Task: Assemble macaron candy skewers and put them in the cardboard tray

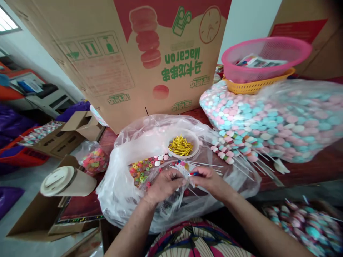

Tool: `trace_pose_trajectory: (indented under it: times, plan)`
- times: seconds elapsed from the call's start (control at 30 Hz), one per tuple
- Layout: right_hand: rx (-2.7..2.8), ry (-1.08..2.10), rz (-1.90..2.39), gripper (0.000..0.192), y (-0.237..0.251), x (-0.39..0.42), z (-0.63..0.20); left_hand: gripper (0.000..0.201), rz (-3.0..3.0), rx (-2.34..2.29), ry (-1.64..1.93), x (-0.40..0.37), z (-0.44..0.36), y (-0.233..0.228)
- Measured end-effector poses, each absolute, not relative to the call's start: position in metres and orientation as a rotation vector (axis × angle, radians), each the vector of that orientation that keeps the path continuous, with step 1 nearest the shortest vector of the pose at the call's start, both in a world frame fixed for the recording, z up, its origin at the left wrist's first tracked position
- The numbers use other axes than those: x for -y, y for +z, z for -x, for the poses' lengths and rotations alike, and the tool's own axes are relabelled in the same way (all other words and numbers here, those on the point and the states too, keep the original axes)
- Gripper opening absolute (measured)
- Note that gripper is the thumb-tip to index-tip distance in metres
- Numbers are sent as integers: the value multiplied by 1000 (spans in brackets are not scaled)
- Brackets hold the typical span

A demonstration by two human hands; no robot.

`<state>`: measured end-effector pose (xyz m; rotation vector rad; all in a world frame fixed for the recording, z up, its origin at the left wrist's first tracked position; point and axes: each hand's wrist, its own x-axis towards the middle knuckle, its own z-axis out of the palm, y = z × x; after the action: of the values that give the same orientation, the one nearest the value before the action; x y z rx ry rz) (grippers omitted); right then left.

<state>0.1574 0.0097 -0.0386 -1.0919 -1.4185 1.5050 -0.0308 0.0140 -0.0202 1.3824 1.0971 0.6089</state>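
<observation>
Hands meet over an open plastic bag, pinching a thin white stick between them.

Left hand [163, 185] has its grip closed on the stick [187, 180]; right hand [210, 180] pinches it too, fingertips together. Ring candies [139, 171] lie in the clear bag [118, 192] just beyond, and a bowl of yellow twist ties [180, 145] sits close by, all within easy reach on the tabletop [308, 171]. Finished skewers [230, 151] are laid to the right.

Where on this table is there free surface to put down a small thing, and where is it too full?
Bare red table shows right of the finished skewers, below the big bag of pastel candies. A smaller strip lies left, between the clear bag and the small box. The middle is crowded: both hands, the bowl of gold ties.
</observation>
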Motion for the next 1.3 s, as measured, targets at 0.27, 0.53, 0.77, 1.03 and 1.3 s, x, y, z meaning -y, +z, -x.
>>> trace_pose_trajectory:
  times: [0.27, 0.53, 0.77, 1.03, 1.3]
  plan:
    - [1599, 916, 1350, 45, -52, -11, -157, 20, -1612, -1144, 745, -13, 15, -35]
    - [1655, 392, 1967, 42, -56, -39, -241, 33, -1990, -1212, 944, -7, 21, -52]
    - [2001, 16, 2361, 27, -79, -44, -304, 18, -2220, -1036, 1197, -10, 40, -45]
    - [2046, 57, 1293, 24, -32, -8, -299, 21, -2231, -1105, 1094, -7, 56, -34]
    - [2495, -26, 1058, 40, 2, -1, -288, 34, -2288, -1168, 885, -10, 58, -20]
